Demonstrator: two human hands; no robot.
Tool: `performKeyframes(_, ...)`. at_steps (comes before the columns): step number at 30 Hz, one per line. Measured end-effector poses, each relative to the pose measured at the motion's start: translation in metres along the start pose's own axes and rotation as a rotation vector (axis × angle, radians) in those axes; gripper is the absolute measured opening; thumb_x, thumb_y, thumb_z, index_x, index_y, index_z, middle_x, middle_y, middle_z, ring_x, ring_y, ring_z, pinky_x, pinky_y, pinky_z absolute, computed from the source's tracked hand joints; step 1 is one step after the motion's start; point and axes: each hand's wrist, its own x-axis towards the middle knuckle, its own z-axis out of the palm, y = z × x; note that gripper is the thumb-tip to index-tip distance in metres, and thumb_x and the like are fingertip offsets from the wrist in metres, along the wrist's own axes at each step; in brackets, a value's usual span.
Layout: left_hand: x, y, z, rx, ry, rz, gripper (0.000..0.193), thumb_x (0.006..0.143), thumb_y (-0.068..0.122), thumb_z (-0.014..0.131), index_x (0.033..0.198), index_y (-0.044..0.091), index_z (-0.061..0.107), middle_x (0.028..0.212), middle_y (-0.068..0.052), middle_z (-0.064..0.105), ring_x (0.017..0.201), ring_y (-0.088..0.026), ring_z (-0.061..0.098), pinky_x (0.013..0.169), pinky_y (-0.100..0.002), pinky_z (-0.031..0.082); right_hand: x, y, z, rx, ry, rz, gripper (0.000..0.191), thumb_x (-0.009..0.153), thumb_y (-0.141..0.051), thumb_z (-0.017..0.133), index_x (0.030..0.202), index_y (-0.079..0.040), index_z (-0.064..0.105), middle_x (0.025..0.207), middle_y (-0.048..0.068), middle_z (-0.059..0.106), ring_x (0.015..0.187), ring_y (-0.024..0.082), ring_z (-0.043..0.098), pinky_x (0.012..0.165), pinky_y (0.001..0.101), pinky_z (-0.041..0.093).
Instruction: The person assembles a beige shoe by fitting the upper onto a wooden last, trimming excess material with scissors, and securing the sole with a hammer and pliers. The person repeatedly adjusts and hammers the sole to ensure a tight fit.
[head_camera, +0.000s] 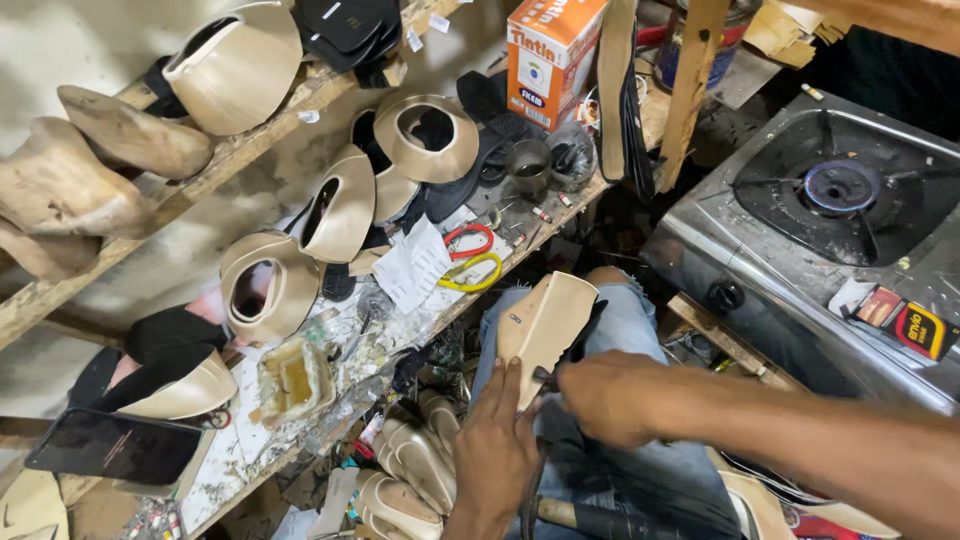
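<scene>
Cluttered workshop fills our one view from the head camera: a glue-spattered desk (250, 450) runs diagonally from lower left toward the upper middle of the frame, with a rough wooden shelf (200, 180) above it at upper left. On the shelf and desk we see several beige shoe uppers (340, 210), pale wooden lasts (130, 135) at far left, an orange carton (550, 55) at top centre, red and yellow scissors (468, 258) mid-frame, an open tin of yellowish glue (292, 378) and a dark phone (115, 447) at lower left. A steel gas stove (800, 250) fills the right side.

At lower centre, over knees in worn blue jeans (640, 320), we hold a beige sole piece (545, 325), tilted with its broad end pointing up toward the desk. Our left hand (495, 445) lies flat beside and under its lower edge, fingers spread and steadying rather than clamping. Our right hand (605, 400) has its grip pressed together round a small dark tool whose tip meets the sole's lower edge; what kind of tool it is we cannot tell.

We judge the sole to be light and fairly stiff, with a smooth face that may slip under pressure. Taking it by the two long edges near the narrow end looks safest, keeping fingers off any glued face
</scene>
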Motion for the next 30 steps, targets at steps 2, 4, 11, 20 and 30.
performKeyframes(2, 0.002, -0.005, -0.005, -0.153, -0.076, -0.297, 0.047, 0.088, 0.018, 0.071, 0.132, 0.003, 0.065, 0.124, -0.023, 0.07, 0.11, -0.037, 0.071, 0.09, -0.039, 0.056, 0.002, -0.008, 0.016, 0.04, 0.17, -0.024, 0.027, 0.094, -0.019, 0.059, 0.117, -0.004, 0.055, 0.095, 0.021, 0.071, 0.093, 0.042, 0.069, 0.077, 0.053, 0.053)
performKeyframes(4, 0.007, -0.016, -0.009, -0.292, -0.106, -0.521, 0.045, 0.088, 0.021, 0.071, 0.132, 0.008, 0.067, 0.121, -0.018, 0.074, 0.11, -0.03, 0.075, 0.092, -0.035, 0.057, 0.009, -0.016, 0.036, 0.077, 0.36, -0.066, 0.028, 0.1, -0.022, 0.053, 0.123, -0.007, 0.051, 0.09, 0.02, 0.073, 0.086, 0.044, 0.069, 0.072, 0.0555, 0.052)
performKeyframes(11, 0.006, -0.043, 0.007, -0.509, 0.033, -0.504, 0.045, 0.088, 0.015, 0.071, 0.132, 0.006, 0.068, 0.129, -0.015, 0.074, 0.12, -0.022, 0.072, 0.101, -0.031, 0.052, 0.034, -0.009, 0.072, -0.014, 0.521, -0.063, 0.04, 0.087, -0.007, 0.053, 0.127, -0.006, 0.047, 0.088, 0.019, 0.074, 0.075, 0.041, 0.071, 0.063, 0.0539, 0.055)
performKeyframes(20, 0.03, -0.082, -0.007, -0.603, -0.455, -0.446, 0.06, 0.096, 0.038, 0.066, 0.148, 0.013, 0.05, 0.139, -0.014, 0.067, 0.124, -0.02, 0.064, 0.104, -0.03, 0.045, 0.053, 0.002, 0.095, 0.028, 0.704, -0.145, 0.032, 0.089, -0.009, 0.054, 0.12, -0.004, 0.047, 0.093, 0.021, 0.073, 0.073, 0.043, 0.071, 0.062, 0.0541, 0.054)
performKeyframes(30, 0.014, -0.01, 0.002, -0.111, -0.27, -0.521, 0.047, 0.103, 0.034, 0.05, 0.146, 0.015, 0.052, 0.125, -0.025, 0.067, 0.114, -0.045, 0.063, 0.095, -0.052, 0.049, 0.002, 0.011, 0.06, -0.035, 0.506, -0.048, 0.028, 0.085, -0.001, 0.053, 0.113, -0.001, 0.054, 0.104, 0.027, 0.068, 0.096, 0.045, 0.068, 0.078, 0.051, 0.056)
